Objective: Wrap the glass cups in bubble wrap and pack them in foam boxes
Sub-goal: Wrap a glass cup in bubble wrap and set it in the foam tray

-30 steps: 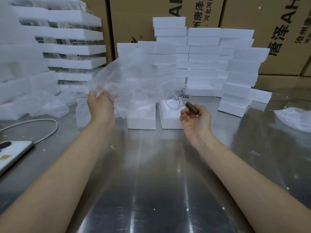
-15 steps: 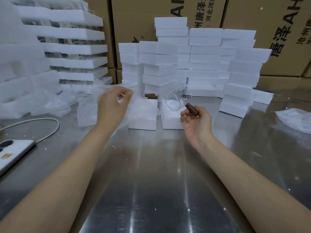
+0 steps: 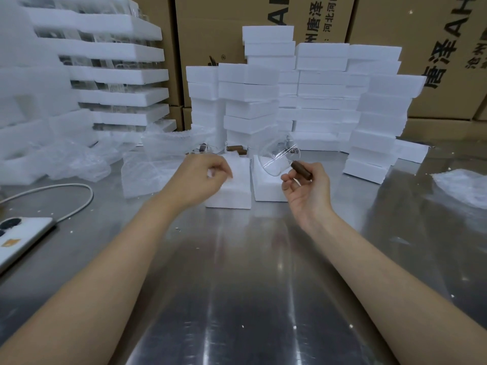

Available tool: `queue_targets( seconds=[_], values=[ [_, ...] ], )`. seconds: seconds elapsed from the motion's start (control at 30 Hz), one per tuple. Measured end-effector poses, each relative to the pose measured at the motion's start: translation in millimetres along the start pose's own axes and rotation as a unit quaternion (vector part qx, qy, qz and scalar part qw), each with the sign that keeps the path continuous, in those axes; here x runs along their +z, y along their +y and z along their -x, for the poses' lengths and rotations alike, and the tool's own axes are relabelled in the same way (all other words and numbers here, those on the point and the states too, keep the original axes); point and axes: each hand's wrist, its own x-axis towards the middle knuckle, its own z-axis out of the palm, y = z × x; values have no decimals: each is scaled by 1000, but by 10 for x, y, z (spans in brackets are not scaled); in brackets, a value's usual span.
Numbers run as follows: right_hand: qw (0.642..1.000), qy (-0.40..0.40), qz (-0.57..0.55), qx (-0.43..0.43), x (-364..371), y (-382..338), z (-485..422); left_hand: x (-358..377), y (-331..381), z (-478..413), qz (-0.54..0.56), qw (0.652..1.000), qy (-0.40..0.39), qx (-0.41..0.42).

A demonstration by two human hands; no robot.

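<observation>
Stainless steel table [image 3: 237, 299] runs back to a wall of brown cartons [image 3: 205, 30] printed in black with "唐泽", the big letters "AH" and a smaller line that begins "河北". I take the tall stack of foam boxes [image 3: 321, 101] at the back middle as the mark.

Far to its left stand foam trays [image 3: 121, 75] layered with clear glassware, and crumpled bubble wrap [image 3: 76, 164] lies at their foot. Closer to the person on that side, a white phone [image 3: 21, 241] lies at the table's left edge with its white cable [image 3: 73, 193] looping away. Flat bubble wrap sheets [image 3: 147, 175] lie just left of the stack's front.

Right in front of the stack sit two open foam box halves [image 3: 232, 196], side by side. The left hand [image 3: 200, 177] hovers over the left half with its fingers curled downward; whether it pinches anything I cannot tell. The right hand [image 3: 308, 188], palm up, pinches the brown wooden handle of a glass cup [image 3: 274, 162], which is tilted above the right half.

Right of the stack lies a lone foam box [image 3: 413, 151], and more bubble wrap [image 3: 463, 185] sits by the table's right edge. In front of the stack, a broad stretch of steel flecked with foam crumbs lies between the forearms.
</observation>
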Motion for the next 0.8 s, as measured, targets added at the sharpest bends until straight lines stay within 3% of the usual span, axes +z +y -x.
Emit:
queue_targets(
  seconds=[0.13,0.27,0.47,0.67,0.8],
  values=[
    [999,-5,-36,5,23,-1,10,58,3,24,-181,983,-25,-32],
    [998,-23,-44,34,27,14,29,161,23,-10,-245,967,-23,-71],
    [997,-49,40,44,48,67,59,189,-28,-8,-225,969,-46,-86],
    [991,-52,119,40,83,84,104,220,-16,-25,-213,974,-10,-79],
    [988,-69,127,54,79,79,87,227,25,-40,-125,985,59,-106]
  ],
)
